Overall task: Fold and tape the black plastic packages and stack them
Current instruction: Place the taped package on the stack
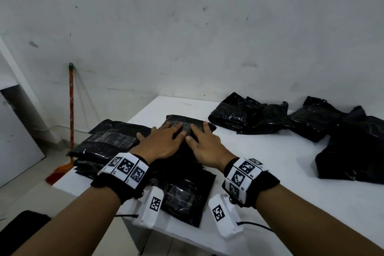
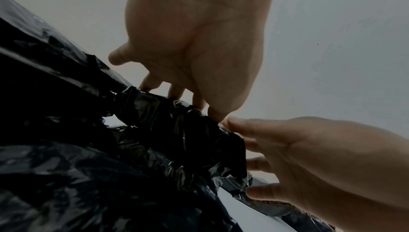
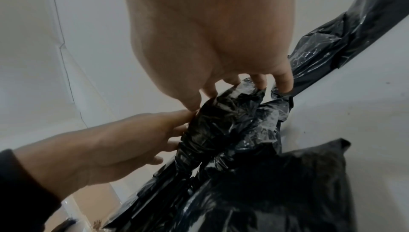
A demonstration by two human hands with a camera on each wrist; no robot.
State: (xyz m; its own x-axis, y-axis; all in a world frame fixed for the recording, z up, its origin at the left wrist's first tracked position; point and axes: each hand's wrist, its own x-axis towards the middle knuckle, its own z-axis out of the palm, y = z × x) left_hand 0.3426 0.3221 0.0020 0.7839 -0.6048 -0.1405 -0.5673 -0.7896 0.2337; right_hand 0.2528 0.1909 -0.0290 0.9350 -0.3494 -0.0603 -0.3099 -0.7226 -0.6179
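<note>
A black plastic package (image 1: 188, 124) lies in the middle of the white table (image 1: 270, 164). My left hand (image 1: 164, 141) and right hand (image 1: 207, 145) lie side by side on top of it, fingers stretched out and pressing the plastic down. The wrist views show the left hand (image 2: 194, 43) and right hand (image 3: 210, 34) with fingertips on the crinkled folded plastic (image 2: 177, 131) (image 3: 232, 122). Another flat taped package (image 1: 187, 195) lies under my wrists at the front edge. A stack of flat taped packages (image 1: 108, 141) sits at the table's left edge.
Loose, crumpled black packages (image 1: 247, 114) (image 1: 315, 120) (image 1: 353, 151) lie along the back and right of the table. An orange-handled broom (image 1: 71, 110) leans on the wall left of the table. A white cabinet (image 1: 14, 141) stands at far left.
</note>
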